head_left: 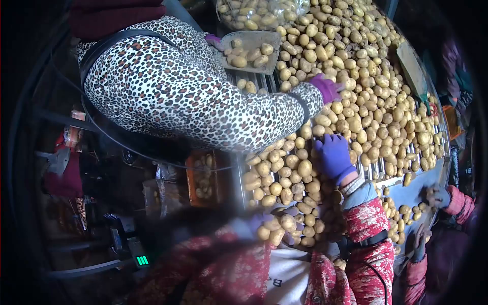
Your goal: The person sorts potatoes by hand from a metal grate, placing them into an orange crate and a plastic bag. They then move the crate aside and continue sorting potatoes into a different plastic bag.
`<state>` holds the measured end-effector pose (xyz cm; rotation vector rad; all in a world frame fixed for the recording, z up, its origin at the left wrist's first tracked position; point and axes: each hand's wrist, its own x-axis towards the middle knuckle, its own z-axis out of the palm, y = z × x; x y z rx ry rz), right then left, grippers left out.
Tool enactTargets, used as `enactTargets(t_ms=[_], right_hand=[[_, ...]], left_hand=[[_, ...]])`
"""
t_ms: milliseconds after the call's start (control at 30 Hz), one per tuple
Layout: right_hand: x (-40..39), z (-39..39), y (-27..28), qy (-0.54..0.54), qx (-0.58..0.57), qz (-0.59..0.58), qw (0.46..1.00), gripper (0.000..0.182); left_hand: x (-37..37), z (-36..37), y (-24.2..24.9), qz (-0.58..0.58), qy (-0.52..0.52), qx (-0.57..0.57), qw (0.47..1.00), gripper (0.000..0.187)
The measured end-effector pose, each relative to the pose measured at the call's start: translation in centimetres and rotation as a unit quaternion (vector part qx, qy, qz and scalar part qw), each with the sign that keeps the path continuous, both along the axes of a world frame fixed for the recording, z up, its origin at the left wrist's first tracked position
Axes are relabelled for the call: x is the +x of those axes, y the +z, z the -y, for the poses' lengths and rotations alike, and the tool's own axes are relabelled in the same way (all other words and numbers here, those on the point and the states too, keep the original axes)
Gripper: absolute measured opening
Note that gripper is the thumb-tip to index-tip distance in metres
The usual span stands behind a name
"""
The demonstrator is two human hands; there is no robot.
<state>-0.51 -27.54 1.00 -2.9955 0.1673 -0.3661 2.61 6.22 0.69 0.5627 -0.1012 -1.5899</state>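
Note:
Potatoes [366, 122] cover a slatted metal surface. My right hand [335, 158], in a purple glove, lies back up on the pile with its fingers apart, touching potatoes and holding none. Low in the view, my left hand [255, 222] is gloved and blurred by motion. Several potatoes [275, 230] rest against it, with parts of its purple fingers showing around and under them. Both my sleeves are red with a floral pattern.
A co-worker in a leopard-print top [168, 86] reaches one purple-gloved hand [327, 88] over the pile and holds a scoop of potatoes [277, 40]. A filled plastic bag [254, 14] is behind. Other gloved hands [438, 195] are at the right. An orange crate [191, 185] stands left.

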Motion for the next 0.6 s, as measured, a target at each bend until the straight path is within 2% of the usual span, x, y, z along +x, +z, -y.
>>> enactTargets(t_ms=[33, 67, 100, 167, 200, 233, 300, 367, 400, 500, 533, 567, 600], right_hand=[[-0.5, 0.1, 0.4, -0.002, 0.022, 0.021, 1.000, 0.029], [-1.1, 0.5, 0.1, 0.007, 0.080, 0.039, 0.996, 0.038], [-1.1, 0.3, 0.7, -0.001, 0.165, 0.057, 0.985, 0.039], [-0.7, -0.6, 2.4, -0.018, 0.336, 0.087, 0.938, 0.040], [0.5, -0.5, 1.3, 0.032, 0.365, 0.149, 0.919, 0.040], [2.2, -0.9, 0.8, 0.038, 0.361, 0.164, 0.917, 0.035], [5.4, -2.1, 1.8, -0.008, 0.282, 0.063, 0.957, 0.031], [10.1, -3.1, 0.7, -0.062, 0.084, -0.091, 0.990, 0.024], [12.4, -3.0, -3.9, -0.064, 0.028, 0.012, 0.997, 0.023], [15.0, -1.9, -2.6, -0.053, 0.131, -0.116, 0.983, 0.027], [14.5, -1.6, 0.1, -0.067, 0.174, -0.140, 0.972, 0.031], [13.3, -1.0, 3.2, -0.031, 0.205, -0.180, 0.961, 0.030], [11.9, -0.4, 2.7, -0.025, 0.356, -0.127, 0.925, 0.030]], left_hand=[[0.0, 0.1, -0.1, 0.000, -0.002, -0.004, 1.000, 0.038], [-0.1, 0.2, -0.1, 0.002, -0.006, -0.007, 1.000, 0.039], [-0.1, 0.4, -0.1, 0.003, -0.009, -0.011, 1.000, 0.039], [-0.2, 0.6, 0.0, 0.006, -0.016, -0.016, 1.000, 0.041], [-0.3, 0.8, 0.1, 0.008, -0.020, -0.020, 1.000, 0.042], [-0.3, 1.0, 0.1, 0.008, -0.024, -0.023, 0.999, 0.043], [-0.1, 1.5, 0.0, 0.013, -0.027, -0.031, 0.999, 0.044], [0.0, 1.7, -0.2, 0.014, -0.023, -0.039, 0.999, 0.046], [0.0, 1.6, -0.4, 0.016, -0.015, -0.045, 0.999, 0.047], [-0.5, 0.7, -2.2, 0.009, 0.035, -0.060, 0.998, 0.049], [-0.6, 0.4, -2.5, 0.011, 0.046, -0.056, 0.997, 0.050], [-0.2, 1.1, -0.5, 0.032, 0.004, -0.029, 0.999, 0.050], [0.2, 1.9, 1.6, 0.052, -0.040, -0.005, 0.998, 0.050]])
